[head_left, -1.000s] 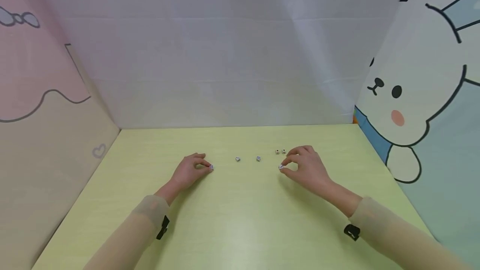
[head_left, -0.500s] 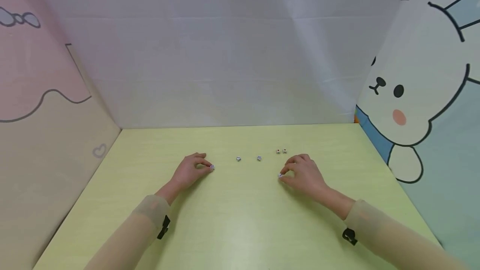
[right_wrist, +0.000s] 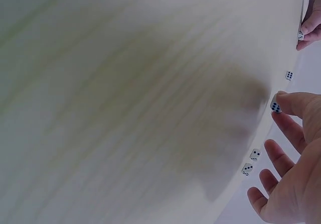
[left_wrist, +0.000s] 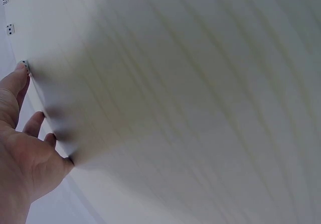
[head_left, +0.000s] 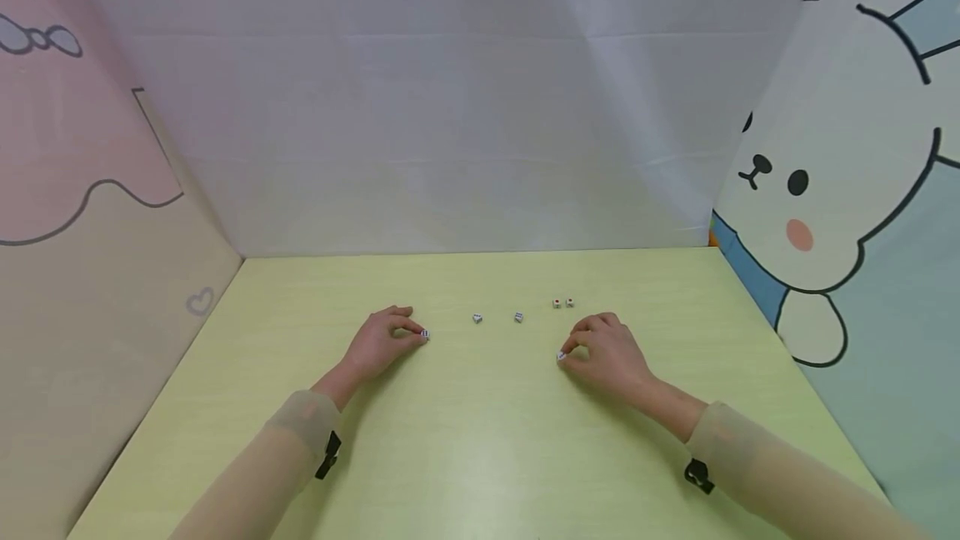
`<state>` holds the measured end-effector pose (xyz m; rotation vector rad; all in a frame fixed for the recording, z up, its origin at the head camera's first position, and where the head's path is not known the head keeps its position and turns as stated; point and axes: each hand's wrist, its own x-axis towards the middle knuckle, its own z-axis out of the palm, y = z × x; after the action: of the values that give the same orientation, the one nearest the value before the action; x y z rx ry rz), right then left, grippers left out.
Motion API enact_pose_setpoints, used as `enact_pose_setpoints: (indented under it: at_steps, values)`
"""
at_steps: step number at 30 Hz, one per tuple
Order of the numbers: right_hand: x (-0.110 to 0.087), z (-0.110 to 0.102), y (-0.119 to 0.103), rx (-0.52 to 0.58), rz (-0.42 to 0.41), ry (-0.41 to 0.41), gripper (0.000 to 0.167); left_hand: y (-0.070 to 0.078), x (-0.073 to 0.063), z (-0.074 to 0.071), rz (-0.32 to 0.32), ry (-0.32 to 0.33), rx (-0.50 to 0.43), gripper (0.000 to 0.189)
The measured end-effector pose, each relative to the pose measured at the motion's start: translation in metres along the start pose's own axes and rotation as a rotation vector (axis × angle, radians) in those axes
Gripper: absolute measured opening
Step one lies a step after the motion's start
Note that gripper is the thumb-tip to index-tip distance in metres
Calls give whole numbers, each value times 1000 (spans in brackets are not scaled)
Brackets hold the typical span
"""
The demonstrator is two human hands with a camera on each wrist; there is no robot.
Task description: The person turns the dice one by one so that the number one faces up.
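My left hand [head_left: 377,343] pinches a small white die [left_wrist: 26,66] between thumb and forefinger, low over the table on the left; the other fingers touch the tabletop in the left wrist view. Over on the right, my right hand [head_left: 606,357] holds another white die [right_wrist: 275,104] between thumb and index finger, dark pips showing. Two single dice lie spaced apart between the hands, one die [head_left: 477,318] nearer the left hand and one die [head_left: 518,317] nearer the right. Just beyond the right hand, a die [head_left: 557,303] and another die [head_left: 570,302] sit side by side.
The pale yellow table [head_left: 480,440] runs back to a white curtain-like wall [head_left: 465,132]. A pink and cream panel [head_left: 82,315] borders it on the left, and a rabbit-print panel [head_left: 885,323] on the right.
My right hand, with its die, has moved toward me and slightly left, uncovering more of the space by the paired dice. The left hand has stayed in place.
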<state>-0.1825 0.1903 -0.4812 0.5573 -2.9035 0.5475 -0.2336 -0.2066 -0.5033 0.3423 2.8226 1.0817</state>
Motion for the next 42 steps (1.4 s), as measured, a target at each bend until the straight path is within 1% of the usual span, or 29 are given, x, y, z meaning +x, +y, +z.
enact_pose_setpoints:
  at_steps: [9, 14, 29, 35, 42]
  values:
    - [0, 6, 3, -1, -10, 20, 6, 0, -1, 0, 2, 5, -8, 17]
    - [-1, 7, 3, 5, -3, 17, 6, 1, -2, 0, 1, 3, -19, 17]
    - [-3, 0, 3, -16, 11, -6, 10, 1, -2, -1, 0, 7, -11, 17]
    - [-1, -4, 2, -14, 8, -12, 12, 3, -1, -3, 5, 7, -8, 16]
    - [1, -4, 1, -19, -6, -4, 10, 5, 0, -5, 11, 3, -7, 16]
